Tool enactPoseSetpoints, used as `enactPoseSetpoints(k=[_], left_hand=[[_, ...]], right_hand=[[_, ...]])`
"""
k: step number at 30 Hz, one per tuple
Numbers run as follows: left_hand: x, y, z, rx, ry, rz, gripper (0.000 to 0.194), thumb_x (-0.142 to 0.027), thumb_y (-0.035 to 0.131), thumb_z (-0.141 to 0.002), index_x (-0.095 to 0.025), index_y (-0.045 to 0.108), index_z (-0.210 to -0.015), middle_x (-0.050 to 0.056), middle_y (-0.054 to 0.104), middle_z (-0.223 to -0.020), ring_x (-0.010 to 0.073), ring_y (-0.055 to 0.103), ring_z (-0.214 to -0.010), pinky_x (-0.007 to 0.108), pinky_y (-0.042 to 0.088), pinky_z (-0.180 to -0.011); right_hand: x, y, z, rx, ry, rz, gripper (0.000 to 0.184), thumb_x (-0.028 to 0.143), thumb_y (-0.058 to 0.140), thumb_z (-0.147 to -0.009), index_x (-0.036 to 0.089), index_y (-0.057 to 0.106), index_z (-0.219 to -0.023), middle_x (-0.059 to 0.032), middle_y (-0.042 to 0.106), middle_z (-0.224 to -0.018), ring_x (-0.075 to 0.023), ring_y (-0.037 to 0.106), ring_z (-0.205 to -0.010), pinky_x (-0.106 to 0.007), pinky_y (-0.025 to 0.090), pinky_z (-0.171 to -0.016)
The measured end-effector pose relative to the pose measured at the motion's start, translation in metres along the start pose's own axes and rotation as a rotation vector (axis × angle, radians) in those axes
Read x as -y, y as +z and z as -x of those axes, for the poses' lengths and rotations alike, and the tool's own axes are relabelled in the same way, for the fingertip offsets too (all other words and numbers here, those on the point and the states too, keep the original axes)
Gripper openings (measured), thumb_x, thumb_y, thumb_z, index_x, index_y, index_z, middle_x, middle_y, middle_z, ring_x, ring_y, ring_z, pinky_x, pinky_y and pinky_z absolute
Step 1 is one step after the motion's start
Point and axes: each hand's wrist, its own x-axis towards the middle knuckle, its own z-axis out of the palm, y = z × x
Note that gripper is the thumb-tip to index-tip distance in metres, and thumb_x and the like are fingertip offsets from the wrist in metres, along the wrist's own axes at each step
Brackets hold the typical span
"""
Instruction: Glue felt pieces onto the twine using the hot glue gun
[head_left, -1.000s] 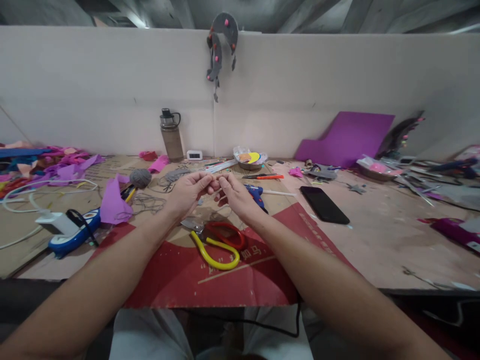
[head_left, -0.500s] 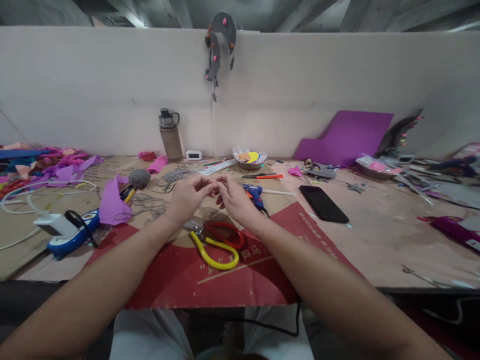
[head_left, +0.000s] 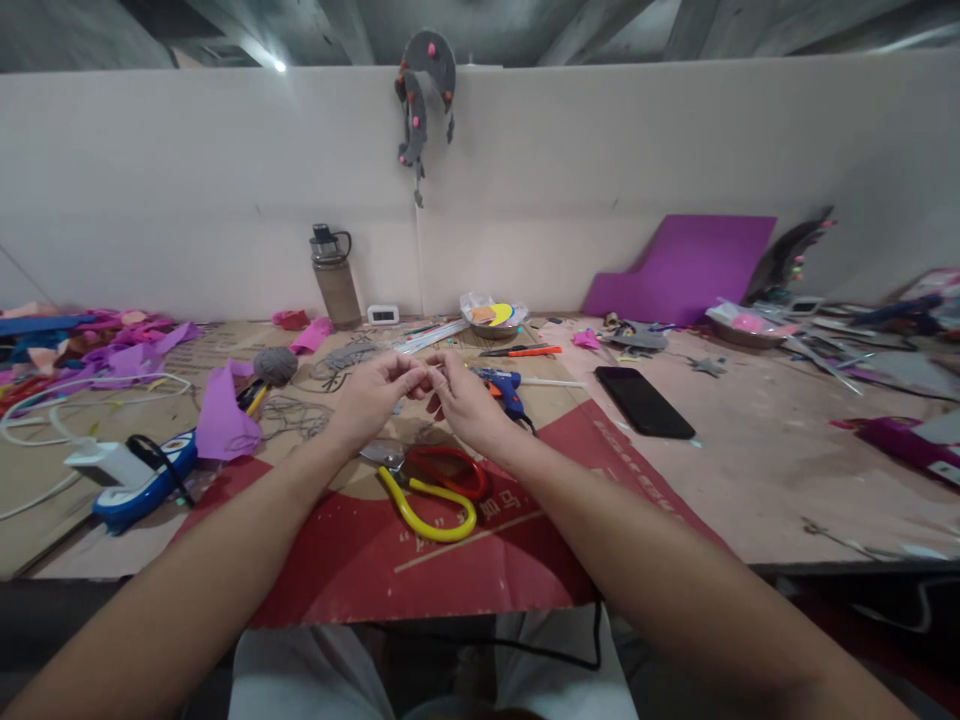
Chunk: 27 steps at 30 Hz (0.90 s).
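Note:
My left hand (head_left: 376, 395) and my right hand (head_left: 461, 400) meet at the fingertips above the cardboard, both closed in a pinch. Whatever is between the fingers is too small to make out. Below them lie scissors (head_left: 439, 530) with one yellow and one red handle, resting on the red part of the cardboard sheet (head_left: 345, 570). Just beyond my right hand is a blue glue gun (head_left: 506, 388), partly hidden by that hand. Loose grey yarn (head_left: 296, 415) lies left of my left hand, near a grey yarn ball (head_left: 275, 366).
A black phone (head_left: 643, 402) lies at the right. On the left are a blue power strip (head_left: 146, 490) with white cables and purple felt (head_left: 225, 410). Along the wall stand a bottle (head_left: 336, 285), a small bowl (head_left: 495, 328) and a purple sheet (head_left: 690, 270). An orange-handled cutter (head_left: 534, 351) lies ahead.
The view has shifted slightly, so the scene sits a little further left. My hands stay together at the fingertips with almost no movement.

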Motion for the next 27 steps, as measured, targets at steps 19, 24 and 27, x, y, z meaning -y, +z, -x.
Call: enactPoseSetpoints(k=[19,24,27], left_hand=[[0.001,0.004,0.001,0.090,0.015,0.023,0.027,-0.042,0.058,-0.085,-0.016,0.056,-0.075,-0.001,0.054,-0.066,0.0108,0.049,-0.060,0.025,0.039,-0.061],[-0.007,0.012,0.004,0.116,-0.062,0.431,0.029,-0.041,0.066,-0.079,-0.016,0.054,-0.070,-0.002,0.050,-0.063,0.0091,0.043,-0.057,0.024,0.036,-0.057],[-0.020,0.011,0.007,0.190,-0.081,0.646,0.033,-0.041,0.068,-0.077,-0.016,0.050,-0.065,-0.002,0.046,-0.063,0.0088,0.042,-0.057,0.025,0.038,-0.058]], right_hand=[[0.004,0.005,0.006,-0.044,0.029,-0.060,0.021,0.036,0.039,-0.094,0.021,0.043,-0.108,-0.0026,0.059,-0.086,-0.0127,0.056,-0.069,-0.024,0.044,-0.059],[0.010,0.010,0.008,-0.029,0.006,-0.274,0.023,0.038,0.043,-0.092,0.023,0.045,-0.110,-0.0036,0.059,-0.098,-0.0125,0.057,-0.078,-0.023,0.047,-0.062],[0.011,0.010,0.005,0.018,-0.024,-0.485,0.028,0.044,0.033,-0.095,0.024,0.047,-0.109,-0.0033,0.059,-0.095,-0.0123,0.056,-0.072,-0.025,0.048,-0.062]])
